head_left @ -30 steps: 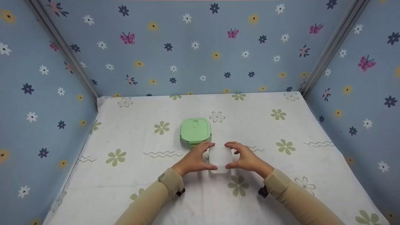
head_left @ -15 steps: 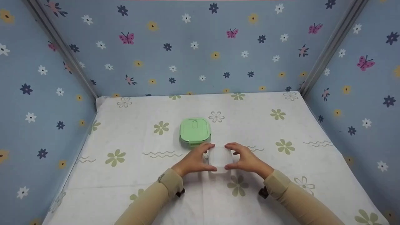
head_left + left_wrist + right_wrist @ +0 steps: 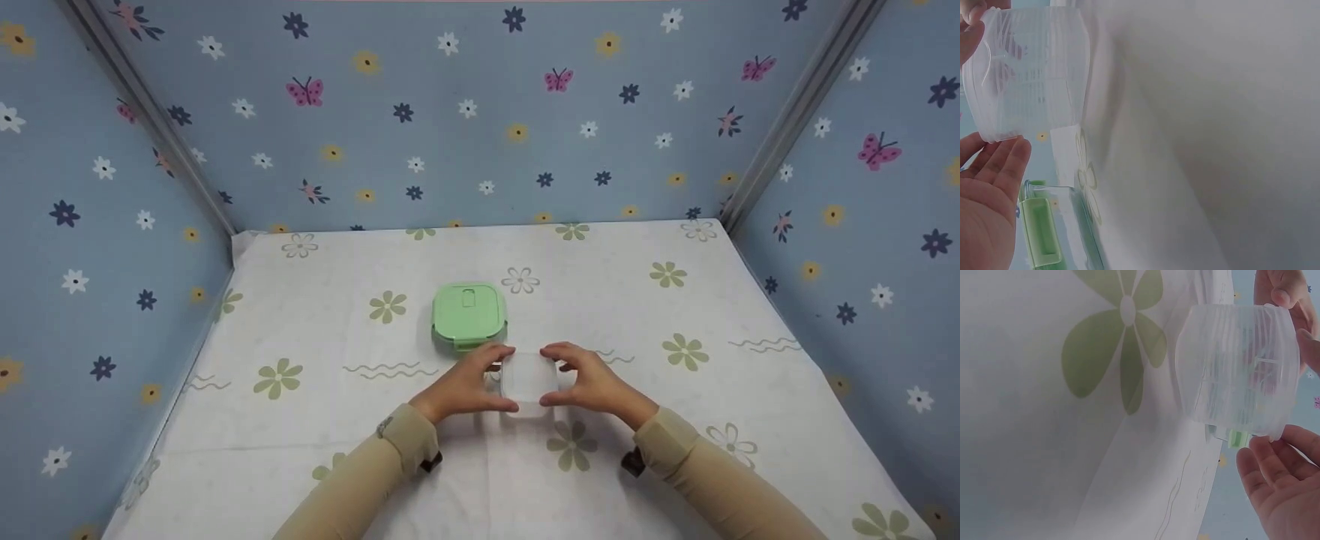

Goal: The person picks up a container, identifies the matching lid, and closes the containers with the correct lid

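A small square translucent plastic food container (image 3: 529,379) stands on the tablecloth between the two hands. In the left wrist view the container (image 3: 1039,73) has ribbed, see-through sides and a rim at its top. My left hand (image 3: 469,381) grips its left side, fingertips at the far corner and thumb at the near one. Mirroring it, my right hand (image 3: 590,381) grips the right side, with fingertips (image 3: 1266,455) right at the top rim. Just beyond the left hand sits a glass lunch box with a green clip lid (image 3: 469,311).
A white tablecloth (image 3: 315,420) with green flowers and wavy lines covers the table. Blue flowered panels (image 3: 480,112) rise at the back and on both sides, joined by grey corner posts (image 3: 795,124).
Hardly anything differs. Both hands keep their hold at the container's corners, and the green-lidded box stays where it was.
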A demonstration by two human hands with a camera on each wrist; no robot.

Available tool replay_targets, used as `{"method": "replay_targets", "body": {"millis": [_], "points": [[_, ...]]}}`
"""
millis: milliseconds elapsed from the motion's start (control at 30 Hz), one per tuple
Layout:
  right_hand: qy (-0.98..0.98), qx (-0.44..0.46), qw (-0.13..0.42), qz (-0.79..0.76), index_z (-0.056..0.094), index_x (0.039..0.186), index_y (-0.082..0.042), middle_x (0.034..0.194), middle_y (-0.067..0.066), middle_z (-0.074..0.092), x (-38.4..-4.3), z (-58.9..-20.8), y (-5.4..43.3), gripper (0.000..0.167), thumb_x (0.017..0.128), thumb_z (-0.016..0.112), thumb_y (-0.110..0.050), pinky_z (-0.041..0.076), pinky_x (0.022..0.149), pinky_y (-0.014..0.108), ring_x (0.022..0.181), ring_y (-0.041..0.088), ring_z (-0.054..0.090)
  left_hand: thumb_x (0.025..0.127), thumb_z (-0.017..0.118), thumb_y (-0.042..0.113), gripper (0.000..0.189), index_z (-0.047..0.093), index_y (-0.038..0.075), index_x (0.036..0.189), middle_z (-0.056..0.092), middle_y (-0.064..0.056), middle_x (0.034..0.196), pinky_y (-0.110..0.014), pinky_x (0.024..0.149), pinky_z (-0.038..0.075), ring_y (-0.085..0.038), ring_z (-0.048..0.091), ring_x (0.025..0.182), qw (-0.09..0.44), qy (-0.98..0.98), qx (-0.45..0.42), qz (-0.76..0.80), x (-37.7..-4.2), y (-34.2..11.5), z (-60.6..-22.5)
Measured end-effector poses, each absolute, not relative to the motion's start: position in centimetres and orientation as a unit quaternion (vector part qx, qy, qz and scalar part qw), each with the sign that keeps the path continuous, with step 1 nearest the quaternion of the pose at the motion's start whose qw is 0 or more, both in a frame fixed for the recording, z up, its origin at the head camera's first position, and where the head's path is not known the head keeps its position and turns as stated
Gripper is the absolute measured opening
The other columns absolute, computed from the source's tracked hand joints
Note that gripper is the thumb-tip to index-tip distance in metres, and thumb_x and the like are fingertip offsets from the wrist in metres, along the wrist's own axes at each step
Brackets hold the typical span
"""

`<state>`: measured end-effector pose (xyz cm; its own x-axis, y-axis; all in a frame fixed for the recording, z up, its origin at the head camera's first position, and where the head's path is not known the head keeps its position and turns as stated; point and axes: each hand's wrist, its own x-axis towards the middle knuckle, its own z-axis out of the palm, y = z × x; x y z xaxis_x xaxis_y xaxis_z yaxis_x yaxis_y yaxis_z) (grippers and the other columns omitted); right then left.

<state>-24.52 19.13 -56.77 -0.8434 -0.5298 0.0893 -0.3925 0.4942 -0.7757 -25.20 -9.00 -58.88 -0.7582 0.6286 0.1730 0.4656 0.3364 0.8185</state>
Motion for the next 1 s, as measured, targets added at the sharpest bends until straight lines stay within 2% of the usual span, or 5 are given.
{"method": "replay_targets", "body": {"millis": [300,600,833,1000], "points": [[0.861,-0.269,0.086,-0.424,0.064,0.143,0.007,0.144,0.024,0.066,-24.36,-56.49,19.12,0.076,0.080,0.098,-0.019,0.058,0.106,0.060,0.133,0.042,0.063,0.080,0.100,0.025,0.093,0.052,-0.004,0.154,0.056,-0.022,0.153,-0.046,0.117,0.053,-0.031,0.059,0.139,0.090,0.822,0.331,0.454,-25.22,-8.90,-58.92],[0.870,-0.264,0.092,-0.406,0.066,0.142,0.003,0.138,0.019,0.069,-24.39,-56.20,19.10,0.075,0.080,0.098,-0.023,0.057,0.106,0.060,0.126,0.039,0.066,0.079,0.100,0.029,0.092,0.054,-0.002,0.153,0.058,-0.013,0.151,-0.042,0.114,0.055,-0.028,0.061,0.134,0.094,0.835,0.324,0.435,-25.33,-8.78,-58.72],[0.870,-0.241,0.113,-0.415,0.061,0.146,0.003,0.148,0.022,0.064,-24.19,-56.39,19.04,0.077,0.081,0.098,-0.018,0.054,0.111,0.060,0.135,0.042,0.062,0.080,0.100,0.030,0.094,0.051,-0.003,0.153,0.056,-0.012,0.152,-0.043,0.115,0.053,-0.027,0.061,0.136,0.113,0.833,0.313,0.442,-25.24,-8.80,-58.70],[0.873,-0.233,0.125,-0.409,0.058,0.150,0.003,0.154,0.021,0.060,-23.93,-56.22,19.02,0.079,0.085,0.095,-0.023,0.051,0.114,0.062,0.139,0.044,0.060,0.079,0.100,0.025,0.094,0.051,-0.003,0.153,0.056,-0.018,0.152,-0.047,0.117,0.052,-0.031,0.061,0.136,0.122,0.827,0.302,0.458,-25.14,-8.86,-58.52]]}}
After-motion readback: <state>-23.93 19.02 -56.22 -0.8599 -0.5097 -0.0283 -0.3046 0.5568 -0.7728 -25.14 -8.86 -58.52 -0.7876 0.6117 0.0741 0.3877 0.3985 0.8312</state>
